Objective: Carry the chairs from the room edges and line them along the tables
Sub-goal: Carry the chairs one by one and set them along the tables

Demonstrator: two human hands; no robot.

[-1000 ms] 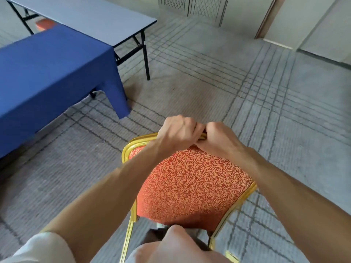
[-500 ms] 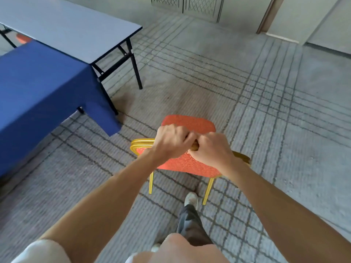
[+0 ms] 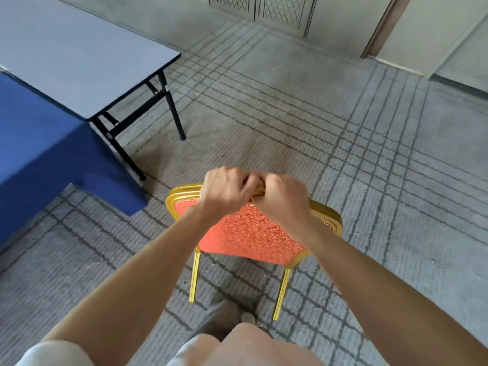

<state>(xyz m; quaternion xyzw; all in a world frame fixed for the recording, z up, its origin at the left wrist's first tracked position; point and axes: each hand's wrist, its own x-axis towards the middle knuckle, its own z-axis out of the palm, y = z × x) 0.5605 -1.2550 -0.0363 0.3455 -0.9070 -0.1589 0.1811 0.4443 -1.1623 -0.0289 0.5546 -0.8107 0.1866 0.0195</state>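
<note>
The left grip (image 3: 227, 191) and right grip (image 3: 282, 199) are both curled round the gold top rail of the chair (image 3: 250, 233), just ahead of the person's shoe (image 3: 247, 317). The grey surface (image 3: 79, 62) is at 10 o'clock, well apart. With both hands bunched mid-rail (no spread), the chair could swing and clip the table leg (image 3: 175, 112).

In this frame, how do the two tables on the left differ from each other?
The grey table has a bare top, while the blue table is draped in cloth. The grey table's black folding legs show; the blue table's are hidden. The grey table stands farther off, the blue one nearer. Both stand left of the chair.
</note>
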